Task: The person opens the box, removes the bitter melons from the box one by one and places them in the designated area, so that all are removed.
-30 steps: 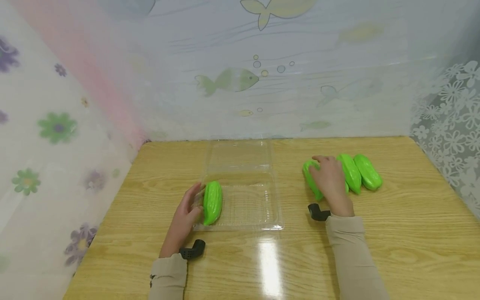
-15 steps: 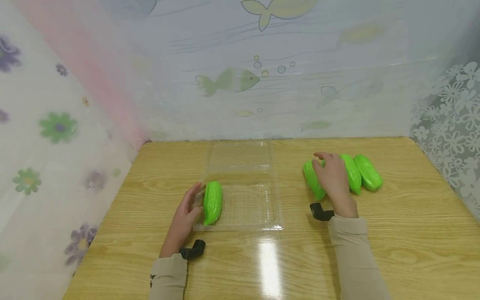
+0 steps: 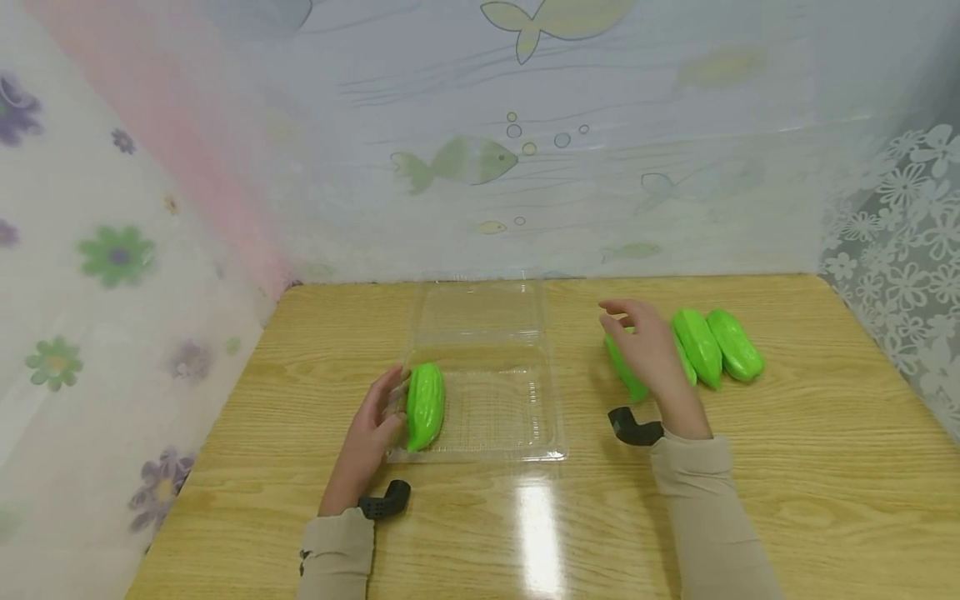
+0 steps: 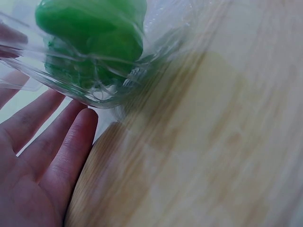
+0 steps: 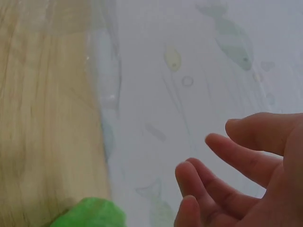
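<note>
In the head view, a clear plastic clamshell box (image 3: pixel 487 408) lies opened on the table with a bright green ridged gourd (image 3: pixel 426 406) along its left side. My left hand (image 3: pixel 372 422) rests at the box's left edge, beside that gourd. The left wrist view shows straight fingers (image 4: pixel 71 151) against the outside of the plastic, the green gourd (image 4: pixel 94 42) behind it. My right hand (image 3: pixel 645 346) hovers over the left part of a row of similar green gourds (image 3: pixel 697 346), partly covering two of them. In the right wrist view its fingers (image 5: pixel 227 189) are loosely bent, holding nothing.
The wooden table (image 3: pixel 465 533) meets a wall (image 3: pixel 337 208) printed with fish at its back edge. A flowered wall (image 3: pixel 112 333) runs along the left. The box's transparent lid (image 3: pixel 480 308) lies folded back toward the rear wall.
My right hand shifted slightly right over the row, then back left, uncovering the gourds on its right. My left hand, the box and the gourd in it have stayed put.
</note>
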The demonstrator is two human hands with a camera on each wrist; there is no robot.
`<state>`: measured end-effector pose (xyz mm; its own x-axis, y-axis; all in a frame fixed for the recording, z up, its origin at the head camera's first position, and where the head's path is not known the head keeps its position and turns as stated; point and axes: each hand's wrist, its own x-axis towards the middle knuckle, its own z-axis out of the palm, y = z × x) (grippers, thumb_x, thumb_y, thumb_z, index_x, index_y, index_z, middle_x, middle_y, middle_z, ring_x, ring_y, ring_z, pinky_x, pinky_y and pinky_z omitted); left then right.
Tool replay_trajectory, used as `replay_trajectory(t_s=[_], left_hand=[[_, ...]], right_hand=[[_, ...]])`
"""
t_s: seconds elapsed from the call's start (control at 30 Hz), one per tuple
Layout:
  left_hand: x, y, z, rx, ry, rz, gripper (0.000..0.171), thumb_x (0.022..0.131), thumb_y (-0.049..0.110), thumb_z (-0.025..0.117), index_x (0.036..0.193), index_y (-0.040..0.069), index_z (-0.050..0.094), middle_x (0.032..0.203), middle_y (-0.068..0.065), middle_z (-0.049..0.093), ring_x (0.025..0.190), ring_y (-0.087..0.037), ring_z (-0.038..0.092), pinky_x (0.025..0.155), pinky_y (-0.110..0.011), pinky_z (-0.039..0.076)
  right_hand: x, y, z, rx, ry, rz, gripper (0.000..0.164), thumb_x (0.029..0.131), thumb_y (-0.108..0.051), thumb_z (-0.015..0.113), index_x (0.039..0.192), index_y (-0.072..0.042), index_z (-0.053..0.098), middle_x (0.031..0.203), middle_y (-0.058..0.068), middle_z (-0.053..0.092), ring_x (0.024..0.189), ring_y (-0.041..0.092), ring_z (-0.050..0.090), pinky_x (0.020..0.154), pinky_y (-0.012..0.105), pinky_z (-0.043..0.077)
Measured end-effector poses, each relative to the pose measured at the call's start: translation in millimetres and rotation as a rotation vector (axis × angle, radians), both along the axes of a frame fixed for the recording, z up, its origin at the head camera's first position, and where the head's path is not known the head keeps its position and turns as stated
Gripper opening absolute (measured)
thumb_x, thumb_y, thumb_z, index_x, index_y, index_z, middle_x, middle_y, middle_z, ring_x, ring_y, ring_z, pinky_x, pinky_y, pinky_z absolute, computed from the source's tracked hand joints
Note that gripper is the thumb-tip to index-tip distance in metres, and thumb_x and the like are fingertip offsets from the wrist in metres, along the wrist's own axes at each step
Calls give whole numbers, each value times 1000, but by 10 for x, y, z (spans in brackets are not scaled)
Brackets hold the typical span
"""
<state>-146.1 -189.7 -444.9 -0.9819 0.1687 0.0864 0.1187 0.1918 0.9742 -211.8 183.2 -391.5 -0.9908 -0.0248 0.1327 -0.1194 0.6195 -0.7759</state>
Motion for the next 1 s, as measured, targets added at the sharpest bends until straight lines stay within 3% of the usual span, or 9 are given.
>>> replay_trajectory(t_s=[0.23,0.57,0.83,1.0], left_hand=[[-81,-72,-197,-2,24,-4,62,84,-3,41,139,23,28,141,-2,31,128,-23,28,98,-48,25],[13,5,32,5,6,-22,61,84,-7,39,141,10,24,142,-13,28,129,-31,26,97,-49,25],[27,24,57,9,-5,-11,61,84,-7,39,140,9,24,142,-14,28,128,-32,26,98,-49,25],[27,22,67,5,4,-16,61,84,-7,39,140,9,24,142,-15,27,129,-33,25,98,-49,24]], right_hand=[[47,-116,93,-20,-28,87,43,91,-39,45,127,-17,50,127,6,45,106,26,47,81,45,40],[124,-315,174,-20,9,176,44,88,-47,46,123,-21,52,119,-3,51,103,19,50,79,40,43],[178,-461,206,-26,52,244,34,90,-32,49,121,-17,53,117,-1,52,99,17,52,81,38,42],[193,-556,204,-27,61,280,37,90,-34,49,122,-16,52,115,0,53,98,15,53,80,36,44]])
